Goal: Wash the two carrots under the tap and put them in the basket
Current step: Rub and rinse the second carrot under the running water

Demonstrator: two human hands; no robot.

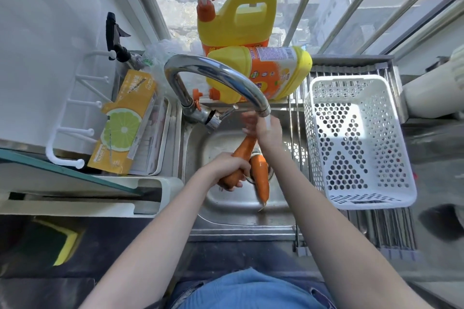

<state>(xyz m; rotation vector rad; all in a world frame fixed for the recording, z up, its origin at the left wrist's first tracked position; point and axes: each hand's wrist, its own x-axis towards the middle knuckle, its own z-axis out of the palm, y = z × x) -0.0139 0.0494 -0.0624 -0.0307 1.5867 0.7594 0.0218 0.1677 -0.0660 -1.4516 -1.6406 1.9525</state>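
Observation:
My left hand (227,167) grips the thick end of one carrot (244,148), which slants up toward the running tap (263,108). My right hand (266,129) is at that carrot's upper end under the water stream, blurred, its fingers wrapped around the tip. The second carrot (261,178) lies loose on the bottom of the steel sink (226,211), pointing toward me. The white perforated basket (401,198) stands to the right of the sink on a roll-up rack and holds nothing.
Two yellow detergent jugs (236,22) stand and lie behind the tap. A lime-printed box (123,128) rests in a tray left of the sink. A yellow-green sponge (62,241) lies on the dark counter at the front left. A window rail runs behind.

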